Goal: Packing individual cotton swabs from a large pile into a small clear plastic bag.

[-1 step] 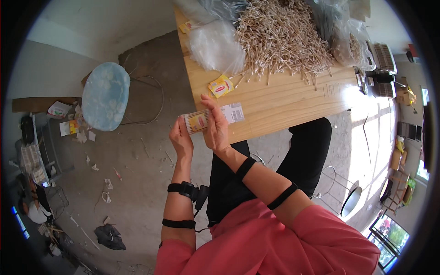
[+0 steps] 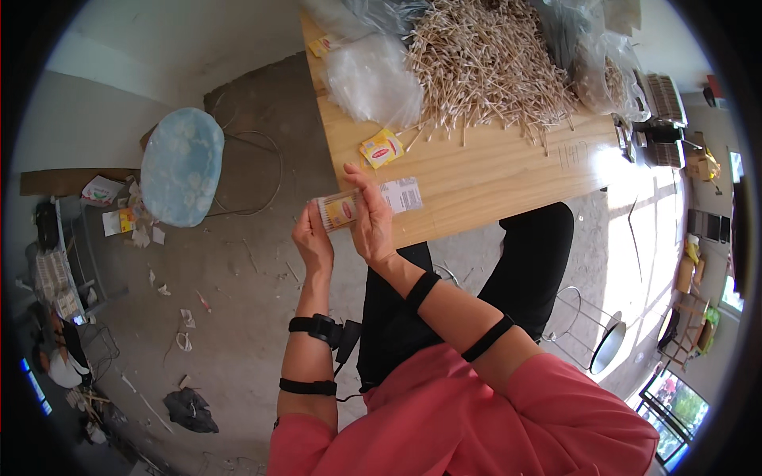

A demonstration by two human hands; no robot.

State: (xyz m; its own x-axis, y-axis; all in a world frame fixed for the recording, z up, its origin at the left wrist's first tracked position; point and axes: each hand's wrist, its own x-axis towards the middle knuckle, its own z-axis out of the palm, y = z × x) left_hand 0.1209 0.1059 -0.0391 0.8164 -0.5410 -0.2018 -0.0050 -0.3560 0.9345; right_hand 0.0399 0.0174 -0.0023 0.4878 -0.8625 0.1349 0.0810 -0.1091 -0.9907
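A clear plastic pack of cotton swabs (image 2: 340,212) with a yellow-and-red label is held level over the table's near left corner. My left hand (image 2: 314,242) is closed round its left end, where the white tips line up. Across the pack's middle lies my right hand (image 2: 371,218), its fingers long and close together, pressing on it; the parts of the pack under that hand are hidden. Beyond the right hand a pale printed flap (image 2: 402,195) sticks out over the wood. A yellow printed card (image 2: 382,148) lies just past my right fingertips.
A big heap of loose cotton swabs (image 2: 488,75) covers the back of the wooden table (image 2: 508,178). Clear plastic bags (image 2: 373,79) lie left of it, and a filled bag (image 2: 611,83) stands right. A stool with a blue cover (image 2: 182,166) is at the left.
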